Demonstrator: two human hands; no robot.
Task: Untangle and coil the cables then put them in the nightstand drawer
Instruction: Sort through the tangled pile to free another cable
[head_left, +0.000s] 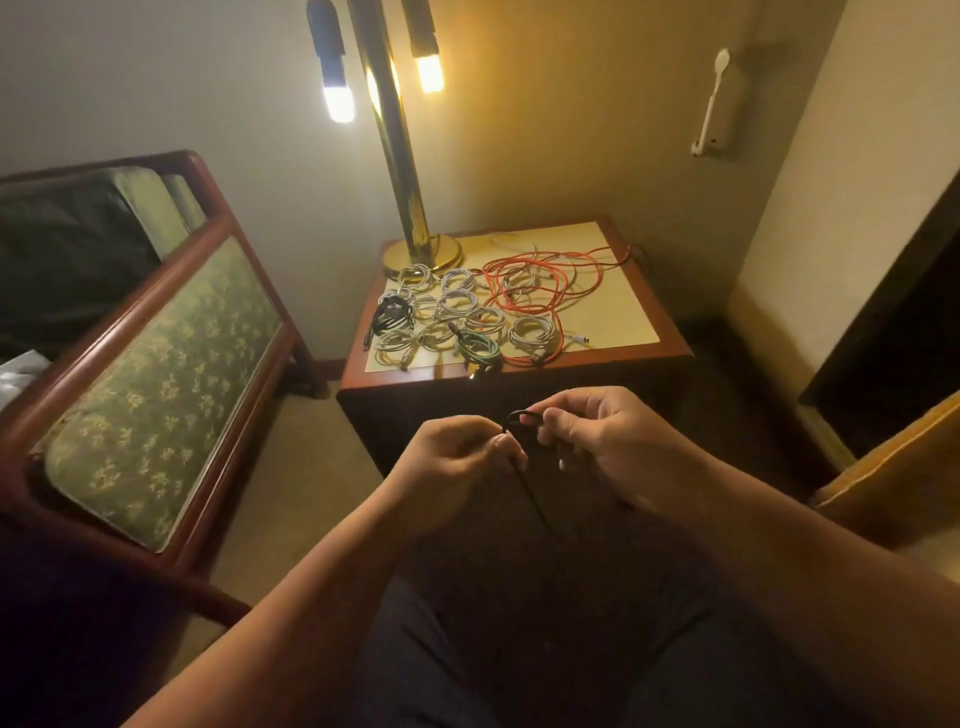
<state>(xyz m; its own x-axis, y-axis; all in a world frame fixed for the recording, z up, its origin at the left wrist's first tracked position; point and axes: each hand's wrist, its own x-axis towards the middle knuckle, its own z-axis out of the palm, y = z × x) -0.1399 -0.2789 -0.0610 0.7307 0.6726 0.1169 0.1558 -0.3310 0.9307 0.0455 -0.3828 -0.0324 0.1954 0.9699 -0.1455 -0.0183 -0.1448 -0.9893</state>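
A small loop of black cable (521, 415) is held up between the two hands, just short of the near edge of the bench (631, 312) and above the lap. The loop is pinched on one side by the left fingers (506, 448) and on the other by the right fingers (551, 422), and its tail is seen dropping from the left pinch down toward the dark trousers. The left hand (457, 457) is curled with its knuckles turned outward. The right hand (608, 441) is arched over with its knuckles up, and both bare forearms are brought in from below to meet at the middle. On the bench top, rows of white coiled cables (457, 304) are laid out with a black coil (393, 313) at the left and a green coil (478, 345) at the front edge. A loose orange cable (545, 280) is sprawled beside them, right of the lamp base (423, 257). Bare top is left at the right side of the bench, and open carpet (311, 467) is seen between it and the upholstered chair (156, 364).
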